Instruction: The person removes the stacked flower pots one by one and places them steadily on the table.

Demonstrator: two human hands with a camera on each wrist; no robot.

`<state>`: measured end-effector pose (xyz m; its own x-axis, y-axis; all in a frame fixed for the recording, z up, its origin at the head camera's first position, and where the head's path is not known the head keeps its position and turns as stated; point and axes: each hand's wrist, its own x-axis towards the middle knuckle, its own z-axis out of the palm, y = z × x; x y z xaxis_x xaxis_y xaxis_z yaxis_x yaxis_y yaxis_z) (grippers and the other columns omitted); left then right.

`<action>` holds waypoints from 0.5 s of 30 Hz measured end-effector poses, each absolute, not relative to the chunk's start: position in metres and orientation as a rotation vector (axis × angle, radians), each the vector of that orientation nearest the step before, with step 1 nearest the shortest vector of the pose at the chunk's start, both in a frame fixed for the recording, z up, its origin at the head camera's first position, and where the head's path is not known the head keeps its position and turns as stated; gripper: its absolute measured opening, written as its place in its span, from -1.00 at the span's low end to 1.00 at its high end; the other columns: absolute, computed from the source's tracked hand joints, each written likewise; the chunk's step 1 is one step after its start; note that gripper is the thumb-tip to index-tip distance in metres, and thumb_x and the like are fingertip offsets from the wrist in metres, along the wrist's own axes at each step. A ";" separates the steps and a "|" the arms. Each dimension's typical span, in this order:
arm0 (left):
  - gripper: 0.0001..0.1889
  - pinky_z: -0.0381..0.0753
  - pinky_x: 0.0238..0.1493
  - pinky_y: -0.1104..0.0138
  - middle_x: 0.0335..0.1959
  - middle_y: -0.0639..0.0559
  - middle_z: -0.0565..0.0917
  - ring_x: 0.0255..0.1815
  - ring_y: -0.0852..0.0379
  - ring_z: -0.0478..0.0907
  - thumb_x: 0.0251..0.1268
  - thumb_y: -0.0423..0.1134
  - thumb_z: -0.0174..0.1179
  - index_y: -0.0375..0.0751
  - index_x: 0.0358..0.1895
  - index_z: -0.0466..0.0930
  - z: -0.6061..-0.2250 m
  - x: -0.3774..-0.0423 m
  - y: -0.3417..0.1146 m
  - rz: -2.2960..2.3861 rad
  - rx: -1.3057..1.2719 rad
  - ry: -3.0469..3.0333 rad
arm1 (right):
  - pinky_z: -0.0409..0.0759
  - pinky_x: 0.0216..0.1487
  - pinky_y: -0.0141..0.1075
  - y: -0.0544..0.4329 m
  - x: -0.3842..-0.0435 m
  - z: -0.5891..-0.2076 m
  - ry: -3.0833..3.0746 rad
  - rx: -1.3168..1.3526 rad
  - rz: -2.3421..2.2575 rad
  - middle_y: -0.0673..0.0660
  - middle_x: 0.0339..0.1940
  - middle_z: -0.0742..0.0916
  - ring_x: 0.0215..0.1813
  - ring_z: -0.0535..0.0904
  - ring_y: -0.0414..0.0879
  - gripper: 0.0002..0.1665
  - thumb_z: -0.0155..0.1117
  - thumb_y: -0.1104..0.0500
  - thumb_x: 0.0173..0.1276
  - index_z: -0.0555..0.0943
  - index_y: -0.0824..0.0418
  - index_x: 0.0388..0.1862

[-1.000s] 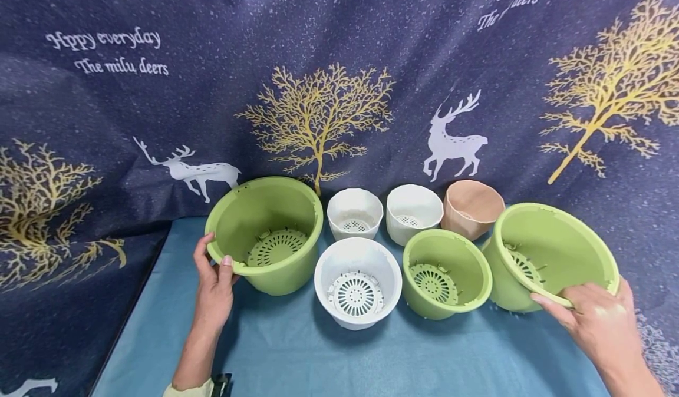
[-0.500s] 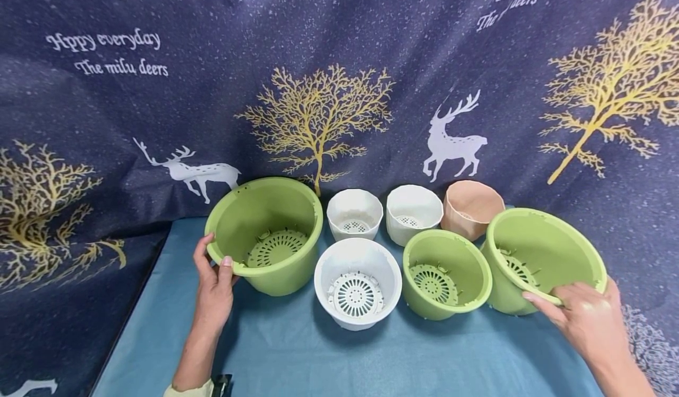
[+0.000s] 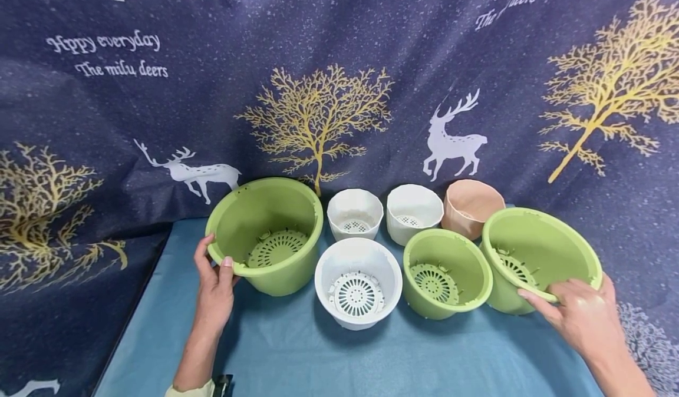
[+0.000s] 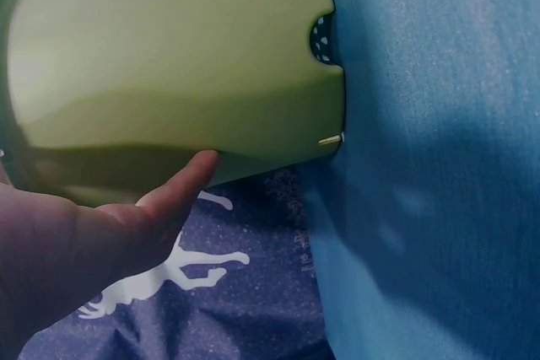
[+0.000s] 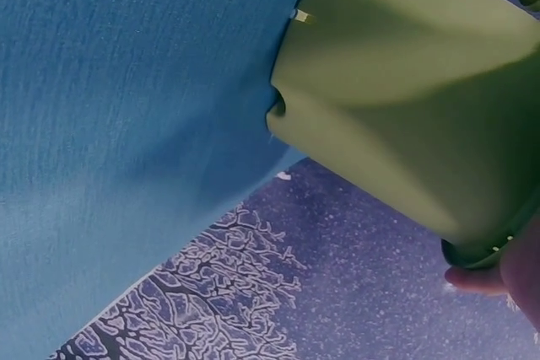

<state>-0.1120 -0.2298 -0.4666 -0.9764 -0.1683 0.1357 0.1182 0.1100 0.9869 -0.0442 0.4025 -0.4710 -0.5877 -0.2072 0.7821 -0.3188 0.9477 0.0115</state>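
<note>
My left hand [image 3: 216, 285] holds a large green plastic flower pot [image 3: 286, 279] at its left rim, thumb over the front edge. In the left wrist view, one finger [image 4: 181, 190] lies along the outer wall of that pot [image 4: 169, 48]. At the right, my right hand [image 3: 589, 317] grips the near rim of another large green flower pot [image 3: 562, 244], with fingers over the edge and the thumb outside. The right wrist view shows this pot's outer wall [image 5: 405, 99] and slotted base edge; most of the hand is cut off there.
Between them stand a white pot [image 3: 358, 252] and a smaller green pot [image 3: 448, 241]. Behind are two small white pots [image 3: 354, 199] [image 3: 414, 197] and a terracotta-coloured pot [image 3: 472, 199]. A blue cloth [image 3: 318, 361] covers the table; a deer-printed curtain [image 3: 339, 26] hangs behind.
My right hand has shifted the right green pot to the left, closer to the smaller green pot. The left hand and its pot have stayed put.
</note>
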 end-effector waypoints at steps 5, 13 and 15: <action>-0.38 0.59 0.15 0.58 0.48 -0.29 0.10 0.28 0.22 0.46 0.81 -0.21 -0.25 0.24 0.72 -0.22 -0.467 -0.114 -0.229 -1.970 0.046 -2.164 | 0.24 -0.13 0.46 0.405 -0.042 -0.470 -2.339 0.301 0.233 -0.02 -0.73 0.43 -0.61 0.36 0.11 -0.12 -0.09 -0.73 0.39 0.31 -0.08 -0.75; -0.38 0.60 0.11 0.59 0.49 -0.34 0.10 0.25 0.25 0.47 0.81 -0.20 -0.24 0.27 0.72 -0.22 -0.466 -0.117 -0.227 -1.951 0.073 -2.203 | 0.30 -0.12 0.47 0.407 -0.040 -0.466 -2.398 0.317 0.232 0.04 -0.68 0.54 -0.51 0.46 0.16 -0.13 0.00 -0.66 0.42 0.49 0.03 -0.66; -0.37 0.61 0.09 0.60 0.50 -0.34 0.10 0.23 0.28 0.48 0.81 -0.19 -0.23 0.27 0.72 -0.23 -0.466 -0.116 -0.227 -1.937 0.072 -2.219 | 0.28 -0.08 0.48 0.407 -0.038 -0.465 -2.434 0.294 0.252 0.04 -0.65 0.59 -0.45 0.48 0.17 -0.22 0.19 -0.58 0.38 0.55 0.04 -0.62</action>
<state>-0.1162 -0.2266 -0.4655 -0.9798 -0.1641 0.1141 0.0909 0.1425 0.9856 -0.0384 0.4074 -0.4650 -0.7541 -0.1456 0.6404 -0.2739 0.9560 -0.1052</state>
